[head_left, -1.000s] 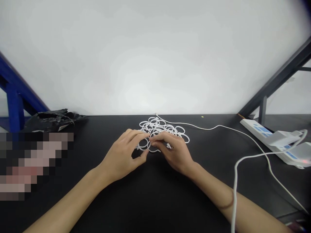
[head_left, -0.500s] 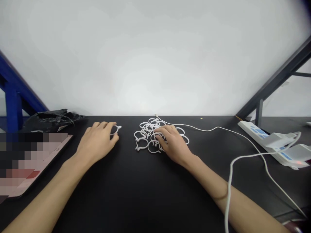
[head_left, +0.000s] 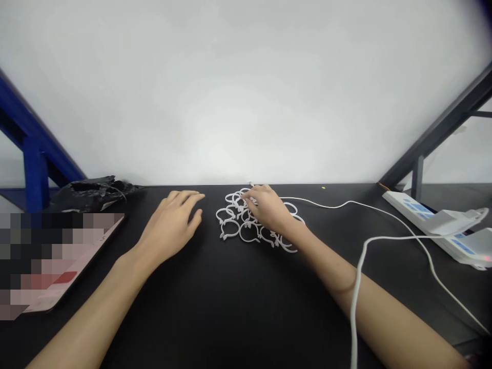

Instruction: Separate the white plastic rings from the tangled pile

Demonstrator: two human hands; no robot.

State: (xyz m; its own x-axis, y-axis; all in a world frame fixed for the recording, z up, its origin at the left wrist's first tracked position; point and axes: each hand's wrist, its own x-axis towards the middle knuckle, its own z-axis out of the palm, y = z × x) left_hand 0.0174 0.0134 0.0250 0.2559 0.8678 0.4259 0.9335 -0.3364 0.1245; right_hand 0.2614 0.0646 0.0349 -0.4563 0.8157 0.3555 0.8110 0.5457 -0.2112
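Observation:
A loose heap of white plastic rings with small knobbed or clasp-like ends (head_left: 229, 228) lies on the black table, in the middle of the view. My right hand (head_left: 267, 207) reaches over the back of the heap, thumb and index finger close together on a ring there. Its palm and wrist cover part of the heap. My left hand (head_left: 172, 218) hovers or rests just left of the heap, fingers stretched and thumb apart. No ring shows between its fingers; the space under its palm is hidden.
A white cable (head_left: 357, 287) crosses over my right forearm. Farther right lies a white power strip (head_left: 413, 207) with plugged-in adapters. Crumpled black plastic (head_left: 90, 192) and a partly pixelated flat pinkish panel (head_left: 73, 264) are at the left. A pale wall (head_left: 230, 102) stands behind.
My right hand has moved toward the back of the heap, uncovering more rings at the near right. The ring seen at my left fingertips is out of sight, and those fingers have straightened.

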